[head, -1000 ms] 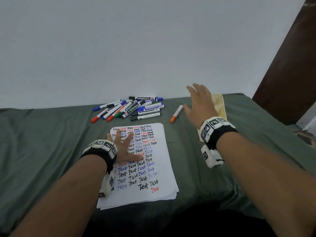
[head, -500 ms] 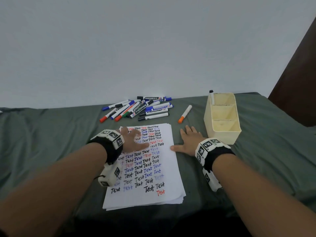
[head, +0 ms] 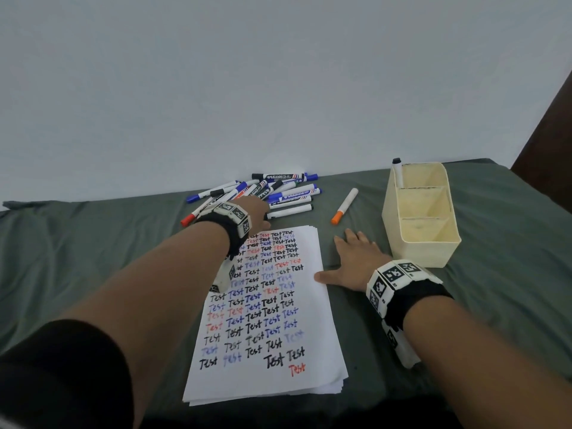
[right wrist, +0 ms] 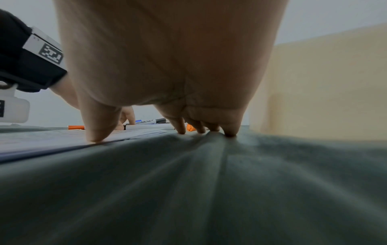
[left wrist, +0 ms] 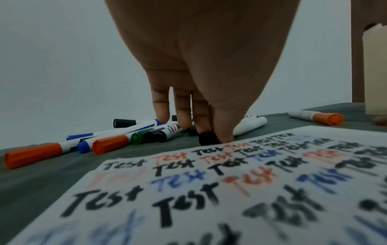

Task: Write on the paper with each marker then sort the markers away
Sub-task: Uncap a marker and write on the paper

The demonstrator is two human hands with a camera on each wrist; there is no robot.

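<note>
From the head view we lose the left hand (head: 258,213) fingertips behind its wrist. It perhaps pinches the black-capped marker (left wrist: 249,126), whose barrel the thumb half hides.

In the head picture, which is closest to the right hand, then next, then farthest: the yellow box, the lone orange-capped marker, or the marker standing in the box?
1. Yellow box, just right of the right hand.
2. Lone orange-capped marker, ahead of the fingers.
3. Standing marker, in the box's far compartment.

Paper stack (head: 272,320) sits mid-bench, marker pile (head: 263,193) right behind it, one loose marker (head: 344,206) off to the right, then the organizer (head: 421,252) further right with a marker (head: 397,171) in its back compartment.
</note>
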